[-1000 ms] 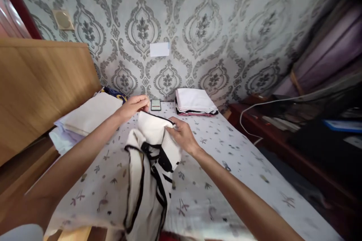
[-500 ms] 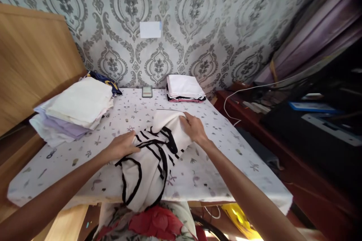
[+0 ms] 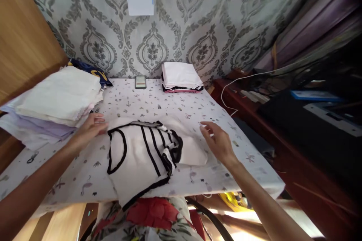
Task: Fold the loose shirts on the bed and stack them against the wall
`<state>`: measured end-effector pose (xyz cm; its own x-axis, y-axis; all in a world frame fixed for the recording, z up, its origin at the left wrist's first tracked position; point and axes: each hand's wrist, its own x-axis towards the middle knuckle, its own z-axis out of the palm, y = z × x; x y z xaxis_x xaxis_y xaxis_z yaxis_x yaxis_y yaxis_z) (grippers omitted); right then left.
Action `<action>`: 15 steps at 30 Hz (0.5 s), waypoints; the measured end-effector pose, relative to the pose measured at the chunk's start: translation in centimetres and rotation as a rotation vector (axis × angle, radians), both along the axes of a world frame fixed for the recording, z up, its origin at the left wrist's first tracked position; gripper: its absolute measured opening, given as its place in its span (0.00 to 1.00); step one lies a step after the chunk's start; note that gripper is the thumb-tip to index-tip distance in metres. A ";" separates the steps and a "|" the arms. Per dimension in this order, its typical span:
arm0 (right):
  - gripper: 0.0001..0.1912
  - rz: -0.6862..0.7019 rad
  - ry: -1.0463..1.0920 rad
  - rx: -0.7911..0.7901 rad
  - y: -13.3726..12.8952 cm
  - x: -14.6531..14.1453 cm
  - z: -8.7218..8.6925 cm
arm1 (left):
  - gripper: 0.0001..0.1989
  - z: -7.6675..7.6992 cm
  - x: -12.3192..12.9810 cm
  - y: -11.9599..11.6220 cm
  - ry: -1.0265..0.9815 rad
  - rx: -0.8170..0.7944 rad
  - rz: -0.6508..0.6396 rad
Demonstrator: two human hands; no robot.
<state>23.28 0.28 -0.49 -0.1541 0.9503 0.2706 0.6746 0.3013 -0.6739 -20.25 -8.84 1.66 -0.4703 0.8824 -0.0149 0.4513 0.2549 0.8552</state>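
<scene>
A white garment with black trim and stripes (image 3: pixel 138 150) lies spread and partly rumpled on the patterned white cloth of the table (image 3: pixel 183 107), its lower edge hanging over the front. Beside its upper left corner is my left hand (image 3: pixel 92 128), fingers apart, close to the fabric and holding nothing. My right hand (image 3: pixel 219 141) hovers to the right of the garment, apart from it, with its fingers loosely curved and nothing visible between them.
A pile of white and lilac fabric (image 3: pixel 62 94) sits at the left, with a navy item (image 3: pixel 90 71) behind it. Folded white cloths (image 3: pixel 182 75) lie at the back, near a small framed card (image 3: pixel 140 82). A white cable (image 3: pixel 223 96) runs along the right.
Both hands have let go of the garment and moved apart. The garment now lies flatter and wider on the table. The camera view has shifted.
</scene>
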 end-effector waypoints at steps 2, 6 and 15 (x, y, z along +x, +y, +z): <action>0.22 0.186 -0.113 0.111 -2.7 -1.0 0.1 | 0.22 -0.7 1.7 -1.5 0.214 0.019 -0.079; 0.22 0.528 -0.296 0.157 -6.0 -2.5 -0.4 | 0.15 -0.7 6.0 -5.8 0.391 -0.162 -0.588; 0.14 0.497 -0.159 0.188 -4.5 -2.1 0.1 | 0.16 -2.1 7.4 -9.7 0.635 -0.251 -0.936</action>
<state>21.15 -4.26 -0.40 -0.6249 0.6901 0.3650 0.5095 0.7148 -0.4791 -12.90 -18.57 -0.41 0.3795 0.8950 -0.2346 0.8833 -0.2750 0.3797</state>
